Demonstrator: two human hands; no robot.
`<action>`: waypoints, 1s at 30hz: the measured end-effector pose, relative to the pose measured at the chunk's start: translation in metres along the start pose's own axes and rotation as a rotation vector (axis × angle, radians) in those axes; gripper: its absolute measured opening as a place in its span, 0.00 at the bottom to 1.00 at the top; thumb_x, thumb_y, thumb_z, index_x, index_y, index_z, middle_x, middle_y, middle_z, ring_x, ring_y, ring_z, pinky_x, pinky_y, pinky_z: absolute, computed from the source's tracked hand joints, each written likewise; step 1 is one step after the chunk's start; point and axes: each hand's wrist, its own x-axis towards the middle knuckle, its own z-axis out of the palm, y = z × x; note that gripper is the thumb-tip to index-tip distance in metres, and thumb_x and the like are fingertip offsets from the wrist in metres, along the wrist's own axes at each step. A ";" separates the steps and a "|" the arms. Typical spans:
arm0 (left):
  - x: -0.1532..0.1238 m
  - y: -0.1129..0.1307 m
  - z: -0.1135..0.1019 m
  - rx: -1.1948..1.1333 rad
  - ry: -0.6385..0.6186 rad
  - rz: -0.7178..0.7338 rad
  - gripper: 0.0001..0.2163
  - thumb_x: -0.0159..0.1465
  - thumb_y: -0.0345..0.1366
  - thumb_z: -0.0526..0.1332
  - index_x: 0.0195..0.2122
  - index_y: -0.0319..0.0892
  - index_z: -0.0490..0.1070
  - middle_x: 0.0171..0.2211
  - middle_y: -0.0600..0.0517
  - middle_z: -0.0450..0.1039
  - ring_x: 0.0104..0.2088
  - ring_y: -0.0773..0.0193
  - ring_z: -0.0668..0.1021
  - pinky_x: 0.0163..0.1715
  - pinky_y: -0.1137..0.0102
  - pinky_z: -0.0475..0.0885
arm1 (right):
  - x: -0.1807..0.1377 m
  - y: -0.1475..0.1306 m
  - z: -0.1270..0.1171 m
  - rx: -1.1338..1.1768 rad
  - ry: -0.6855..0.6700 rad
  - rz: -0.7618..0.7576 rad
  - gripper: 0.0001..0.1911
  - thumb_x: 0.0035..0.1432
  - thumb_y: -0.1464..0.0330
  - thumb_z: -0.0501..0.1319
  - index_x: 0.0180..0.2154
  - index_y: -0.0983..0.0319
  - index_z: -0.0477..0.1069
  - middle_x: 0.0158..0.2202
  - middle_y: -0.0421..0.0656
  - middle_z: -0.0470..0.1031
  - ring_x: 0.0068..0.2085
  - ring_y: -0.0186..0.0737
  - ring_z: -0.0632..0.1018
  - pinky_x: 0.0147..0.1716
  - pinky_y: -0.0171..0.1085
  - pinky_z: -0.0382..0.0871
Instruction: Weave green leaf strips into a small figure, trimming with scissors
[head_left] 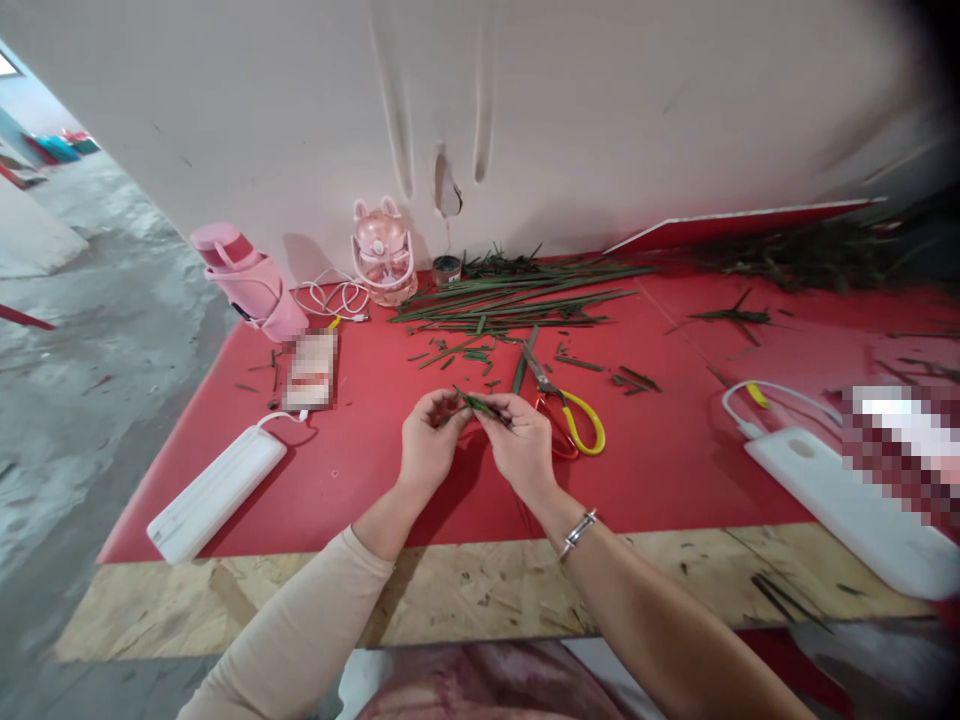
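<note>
Both my hands meet over the red table cover, pinching a small piece of green leaf strip [480, 404] between thumbs and fingertips. My left hand [431, 435] grips its left end, and my right hand [525, 440] is closed on the right part. Fingers hide much of the piece, so its full shape cannot be made out. Just beyond my right hand lie scissors [583, 420] with yellow-coated handles, one handle loop partly behind the hand. Long green leaf strips [517, 295] are heaped behind, with short cut bits [476, 354] scattered between the heap and my hands.
A pink bottle [251, 285], a pink eared cup [384, 255] and a small tin [447, 270] stand at the back left. White power banks lie at left [217, 495] and right [847, 500], cabled to blurred devices. A bare board edge [480, 590] runs along the front.
</note>
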 end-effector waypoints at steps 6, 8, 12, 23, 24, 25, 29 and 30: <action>-0.011 0.005 0.000 0.374 0.006 0.235 0.11 0.50 0.30 0.63 0.36 0.42 0.70 0.38 0.48 0.71 0.43 0.59 0.72 0.47 0.60 0.65 | 0.002 0.005 -0.006 -0.274 -0.007 -0.274 0.11 0.51 0.75 0.56 0.31 0.57 0.75 0.36 0.42 0.77 0.39 0.41 0.77 0.43 0.42 0.69; -0.012 0.006 0.000 0.289 -0.075 0.176 0.13 0.51 0.32 0.62 0.39 0.41 0.69 0.38 0.47 0.72 0.40 0.61 0.74 0.45 0.63 0.67 | 0.003 0.005 -0.007 -0.307 -0.002 -0.330 0.12 0.50 0.76 0.56 0.30 0.57 0.75 0.36 0.43 0.77 0.39 0.40 0.76 0.43 0.41 0.68; -0.010 0.007 0.001 0.160 -0.038 0.100 0.08 0.57 0.37 0.58 0.35 0.39 0.68 0.33 0.49 0.72 0.35 0.65 0.74 0.39 0.69 0.68 | 0.002 0.001 -0.006 -0.256 -0.040 -0.264 0.09 0.51 0.73 0.58 0.31 0.56 0.75 0.33 0.42 0.77 0.36 0.40 0.76 0.40 0.39 0.69; -0.005 0.000 0.008 -0.217 0.003 -0.216 0.13 0.52 0.37 0.62 0.37 0.38 0.71 0.34 0.49 0.74 0.33 0.67 0.75 0.36 0.70 0.70 | 0.004 0.004 -0.001 0.099 0.017 0.114 0.07 0.49 0.62 0.62 0.30 0.59 0.70 0.26 0.39 0.74 0.27 0.36 0.74 0.30 0.36 0.72; -0.006 0.000 0.009 -0.266 -0.008 -0.261 0.13 0.51 0.38 0.62 0.37 0.39 0.71 0.32 0.50 0.74 0.31 0.67 0.75 0.33 0.70 0.70 | 0.005 0.005 -0.001 0.175 0.033 0.173 0.08 0.48 0.62 0.63 0.29 0.60 0.69 0.26 0.38 0.73 0.26 0.35 0.74 0.28 0.35 0.72; -0.006 0.001 0.010 -0.309 -0.018 -0.298 0.13 0.50 0.38 0.63 0.36 0.39 0.70 0.30 0.51 0.73 0.29 0.68 0.74 0.31 0.71 0.70 | 0.007 0.006 -0.001 0.242 0.051 0.228 0.10 0.46 0.62 0.64 0.28 0.60 0.68 0.24 0.38 0.72 0.26 0.34 0.74 0.27 0.35 0.72; -0.008 0.004 0.010 -0.358 -0.002 -0.313 0.12 0.49 0.39 0.64 0.32 0.40 0.69 0.26 0.54 0.71 0.24 0.71 0.72 0.26 0.74 0.69 | 0.010 0.006 0.001 0.391 0.099 0.343 0.12 0.42 0.63 0.66 0.26 0.60 0.66 0.22 0.36 0.70 0.23 0.32 0.73 0.24 0.32 0.71; -0.008 0.005 0.010 -0.350 0.004 -0.296 0.11 0.49 0.39 0.65 0.31 0.40 0.69 0.27 0.55 0.71 0.24 0.71 0.72 0.26 0.74 0.69 | 0.010 0.006 0.001 0.402 0.096 0.345 0.11 0.42 0.63 0.66 0.26 0.60 0.66 0.22 0.36 0.71 0.23 0.31 0.73 0.24 0.31 0.71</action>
